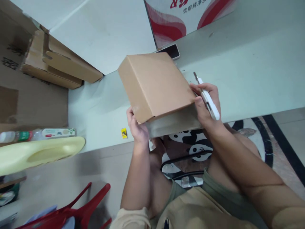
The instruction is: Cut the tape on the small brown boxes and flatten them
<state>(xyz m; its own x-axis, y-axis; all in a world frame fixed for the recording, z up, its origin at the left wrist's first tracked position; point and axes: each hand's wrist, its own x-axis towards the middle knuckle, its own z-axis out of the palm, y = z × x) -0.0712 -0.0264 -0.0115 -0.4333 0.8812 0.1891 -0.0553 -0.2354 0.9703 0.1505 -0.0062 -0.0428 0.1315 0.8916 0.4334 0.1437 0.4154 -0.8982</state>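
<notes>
A plain brown cardboard box [159,82] is tilted above the near edge of the pale table [102,105]. My left hand [137,125] grips its lower left corner, with the fingers partly hidden behind it. At the right edge of the box, my right hand [207,103] is closed around a white utility knife [209,103], whose metal tip points up and away from me. The fingers of that hand also touch the box. The underside of the box and whatever is inside are hidden.
A small yellow packet [124,133] lies near the table's front edge. Behind the box are a dark-screened phone-like device [172,51] and a red-and-white carton [190,19]. Folded cardboard boxes [64,63] stand at left, above a plastic bottle [21,136]. A red chair [83,210] is below.
</notes>
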